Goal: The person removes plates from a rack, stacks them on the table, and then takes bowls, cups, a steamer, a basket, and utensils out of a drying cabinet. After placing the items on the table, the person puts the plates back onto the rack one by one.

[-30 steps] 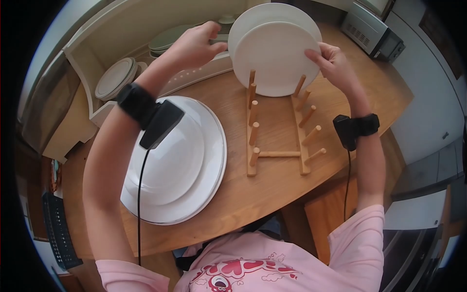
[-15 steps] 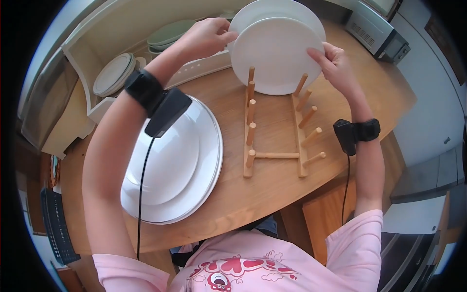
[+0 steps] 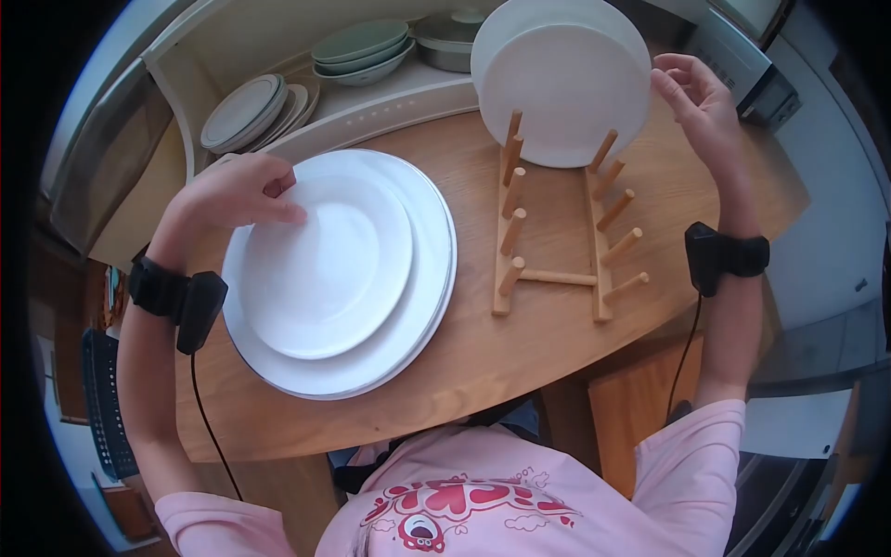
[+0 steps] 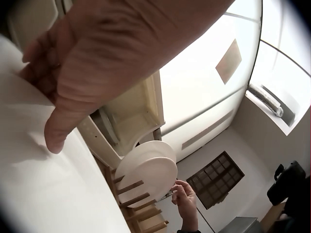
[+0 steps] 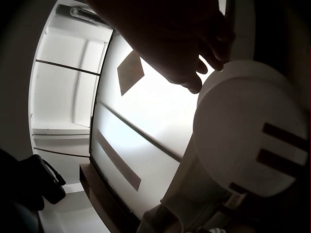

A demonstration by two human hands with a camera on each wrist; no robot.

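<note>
My left hand (image 3: 237,195) is at the far left rim of a smaller white plate (image 3: 339,278), which lies on top of larger white plates (image 3: 429,269). The thumb (image 4: 57,138) lies over its face, and the other fingers curl down past the rim, partly hidden by it. Two white plates (image 3: 566,93) stand upright, one behind the other, at the far end of a wooden peg rack (image 3: 599,251). Close beside their right rim is my right hand (image 3: 701,97), loosely bent and holding nothing.
Behind the table (image 3: 418,408), a cream shelf unit (image 3: 390,111) holds small plates (image 3: 243,111), green-rimmed bowls (image 3: 362,51) and a lidded dish (image 3: 448,42). A microwave (image 3: 733,56) stands at the back right. Cables hang from both wrist cameras.
My left hand has swung left and down from the upright plates to the flat stack. My right hand has let go of the front upright plate and drawn slightly right.
</note>
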